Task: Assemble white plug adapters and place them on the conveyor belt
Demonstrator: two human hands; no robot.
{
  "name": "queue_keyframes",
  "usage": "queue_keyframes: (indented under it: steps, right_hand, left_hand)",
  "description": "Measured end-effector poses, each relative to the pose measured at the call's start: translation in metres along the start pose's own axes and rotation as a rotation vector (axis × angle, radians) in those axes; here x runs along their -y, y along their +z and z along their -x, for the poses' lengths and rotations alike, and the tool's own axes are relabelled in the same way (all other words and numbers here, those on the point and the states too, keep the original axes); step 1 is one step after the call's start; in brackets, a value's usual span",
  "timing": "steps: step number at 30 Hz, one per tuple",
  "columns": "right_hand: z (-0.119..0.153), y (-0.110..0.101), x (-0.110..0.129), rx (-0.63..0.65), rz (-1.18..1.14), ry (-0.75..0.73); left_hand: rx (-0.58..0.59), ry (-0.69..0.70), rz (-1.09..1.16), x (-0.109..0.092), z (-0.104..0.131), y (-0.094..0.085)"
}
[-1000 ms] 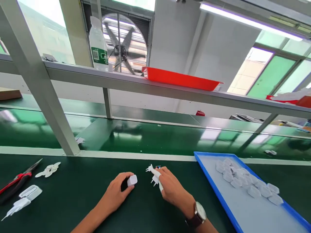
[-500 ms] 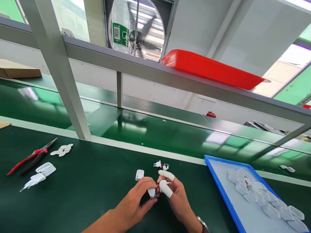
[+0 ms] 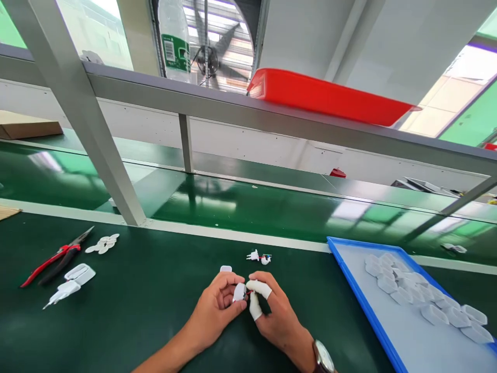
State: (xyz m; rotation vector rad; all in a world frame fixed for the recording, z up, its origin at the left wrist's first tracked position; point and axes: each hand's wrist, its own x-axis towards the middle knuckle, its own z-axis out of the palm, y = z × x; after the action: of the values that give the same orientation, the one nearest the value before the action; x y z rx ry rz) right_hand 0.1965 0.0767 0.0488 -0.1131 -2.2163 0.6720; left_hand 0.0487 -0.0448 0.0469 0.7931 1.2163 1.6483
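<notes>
At the bench [image 3: 116, 331], the left hand [image 3: 210, 313] pinches a small white housing [image 3: 238, 292] — the right hand [image 3: 280, 318] has covered fingertips [image 3: 260, 288] at its red wiring [image 3: 249, 292]; whether that grip is clenched, I can't tell.

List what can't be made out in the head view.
Head view:
White case in the left hand: inside, too small to tell.
Red wire by the right hand: ends, too small.
White block: lower part, behind the left hand.
Watch: dial markings, too small.
Bottle: top, cut off by upper edge.
Tray: near end, cut off by bottom edge.
</notes>
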Motion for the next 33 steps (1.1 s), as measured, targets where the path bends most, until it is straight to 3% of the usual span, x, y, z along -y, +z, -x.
queue_keyframes:
  steps: [5,9,14,17,25,28,31,33]
  right_hand:
    - [0.000,-0.002,-0.001,-0.018,-0.022,0.033]
    - [0.002,-0.003,-0.004,0.046,-0.133,0.165]
    - [0.000,-0.009,-0.006,0.142,-0.275,0.204]
    - [0.000,-0.011,-0.006,0.177,-0.335,0.222]
    - [0.000,-0.009,-0.008,0.135,-0.269,0.199]
    - [-0.007,-0.013,-0.010,0.100,-0.225,0.191]
    - [-0.016,-0.020,-0.016,0.027,-0.192,0.227]
    - [-0.020,-0.023,-0.020,-0.006,-0.185,0.240]
  left_hand:
    - [0.123,-0.152,0.109,-0.008,0.000,-0.002]
    - [0.198,-0.182,0.126,-0.011,-0.001,-0.004]
    - [0.091,-0.073,0.153,-0.009,-0.003,-0.008]
    - [0.106,-0.050,0.128,-0.008,-0.004,-0.009]
    - [0.063,0.034,0.023,-0.004,0.001,-0.003]
    - [0.043,0.131,-0.189,-0.005,0.001,-0.010]
    - [-0.115,0.309,-0.606,-0.008,-0.004,-0.027]
    - [-0.218,0.338,-0.804,-0.008,-0.011,-0.039]
